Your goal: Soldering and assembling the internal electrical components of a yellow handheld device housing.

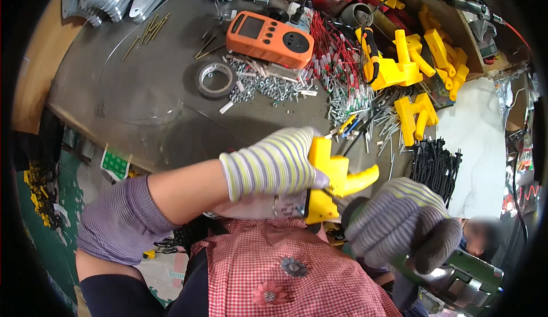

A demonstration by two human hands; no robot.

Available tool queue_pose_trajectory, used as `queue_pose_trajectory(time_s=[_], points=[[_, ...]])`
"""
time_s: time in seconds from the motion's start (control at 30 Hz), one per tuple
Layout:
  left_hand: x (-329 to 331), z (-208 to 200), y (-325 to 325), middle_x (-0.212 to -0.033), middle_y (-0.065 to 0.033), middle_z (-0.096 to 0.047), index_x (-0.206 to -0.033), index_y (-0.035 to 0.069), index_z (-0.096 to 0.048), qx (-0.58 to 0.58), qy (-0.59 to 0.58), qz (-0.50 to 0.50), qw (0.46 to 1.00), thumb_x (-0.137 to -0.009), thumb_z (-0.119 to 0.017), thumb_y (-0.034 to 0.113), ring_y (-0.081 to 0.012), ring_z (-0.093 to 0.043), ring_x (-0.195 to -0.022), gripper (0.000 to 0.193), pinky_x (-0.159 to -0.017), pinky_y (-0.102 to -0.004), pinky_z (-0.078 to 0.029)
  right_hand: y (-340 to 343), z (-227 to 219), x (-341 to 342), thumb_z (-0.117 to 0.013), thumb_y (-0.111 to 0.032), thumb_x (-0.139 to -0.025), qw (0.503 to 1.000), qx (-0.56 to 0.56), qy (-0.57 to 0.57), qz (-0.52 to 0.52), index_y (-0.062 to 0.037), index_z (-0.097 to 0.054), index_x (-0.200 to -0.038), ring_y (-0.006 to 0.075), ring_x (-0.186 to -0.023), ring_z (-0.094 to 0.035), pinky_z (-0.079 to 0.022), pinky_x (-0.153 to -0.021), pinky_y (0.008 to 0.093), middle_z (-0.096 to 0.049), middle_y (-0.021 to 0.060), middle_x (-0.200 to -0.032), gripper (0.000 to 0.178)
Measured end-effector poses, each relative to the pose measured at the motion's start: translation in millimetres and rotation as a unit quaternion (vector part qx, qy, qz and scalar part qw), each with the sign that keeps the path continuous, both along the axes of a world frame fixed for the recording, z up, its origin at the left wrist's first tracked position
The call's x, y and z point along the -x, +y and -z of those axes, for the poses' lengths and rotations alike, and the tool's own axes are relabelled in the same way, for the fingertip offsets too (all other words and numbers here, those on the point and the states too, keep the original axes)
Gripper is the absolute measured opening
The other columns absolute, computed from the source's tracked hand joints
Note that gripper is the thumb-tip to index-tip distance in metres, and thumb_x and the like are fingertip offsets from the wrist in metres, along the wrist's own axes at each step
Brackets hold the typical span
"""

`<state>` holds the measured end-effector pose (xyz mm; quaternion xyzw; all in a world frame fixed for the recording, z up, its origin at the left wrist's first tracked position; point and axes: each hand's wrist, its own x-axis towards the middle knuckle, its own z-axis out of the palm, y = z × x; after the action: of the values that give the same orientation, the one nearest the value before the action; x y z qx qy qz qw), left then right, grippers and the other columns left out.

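My left hand (277,162), in a striped glove, is closed around a yellow plastic handle piece (335,171) with a curved prong pointing right. It holds the piece over the near edge of the workbench, in front of my checked apron. My right hand (399,217), in a matching glove, is wrapped round a green power screwdriver (476,280). The tool's dark front end points at the yellow piece. Whether its tip touches the piece I cannot tell, as the glove and piece hide it.
Beyond my hands, the workbench (154,97) carries an orange meter (268,39), a tape roll (215,79), loose screws (268,84) and red wires (334,49). Yellow handle pieces (402,69) and bundled black cords (436,166) lie to the right. Another person (482,237) is at the right edge.
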<state>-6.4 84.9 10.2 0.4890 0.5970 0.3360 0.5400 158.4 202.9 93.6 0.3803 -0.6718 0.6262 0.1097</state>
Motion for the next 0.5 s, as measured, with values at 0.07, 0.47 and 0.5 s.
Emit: queue_pose_trajectory(time_s=[0.07, 0.47, 0.5], points=[[-0.4, -3.0, -2.8, -0.115, -0.018, -0.07, -0.135, -0.005, -0.054, 0.011, -0.027, 0.01, 1.0, -0.076, -0.087, 0.02, -0.024, -0.067, -0.107, 0.072, -0.095, -0.0344, -0.052, 4.4, 2.4, -1.1, -0.052, -0.038, -0.104, 0.998, 0.012, 0.001, -0.058, -0.0001, -0.048, -0.118, 0.0373, -0.059, -0.069, -0.06, -0.06, 0.0529, -0.069, 0.0219, -0.076, 0.04], [-1.2, -17.6, -0.5, -0.132, -0.0283, -0.059, -0.149, -0.007, -0.034, 0.078, 0.022, -0.012, 0.997, -0.08, -0.084, 0.023, -0.0355, -0.06, -0.123, 0.091, -0.104, -0.0366, -0.047, 12.9, 1.0, -12.6, -0.061, -0.041, -0.099, 0.891, -0.03, -0.009, 0.452, -0.0032, -0.063, -0.081, 0.0225, -0.056, -0.061, -0.055, -0.058, 0.0408, -0.056, 0.0047, -0.057, 0.042], [-3.2, -10.4, -0.7, -0.133, -0.0282, -0.058, -0.151, -0.007, -0.032, 0.041, 0.02, -0.026, 0.999, -0.079, -0.084, 0.024, -0.0357, -0.058, -0.126, 0.094, -0.107, -0.0363, -0.045, 14.8, 11.1, -11.1, -0.061, -0.041, -0.099, 0.89, -0.029, -0.008, 0.456, -0.0032, -0.063, -0.081, 0.0225, -0.056, -0.061, -0.055, -0.058, 0.0408, -0.056, 0.0047, -0.057, 0.042]])
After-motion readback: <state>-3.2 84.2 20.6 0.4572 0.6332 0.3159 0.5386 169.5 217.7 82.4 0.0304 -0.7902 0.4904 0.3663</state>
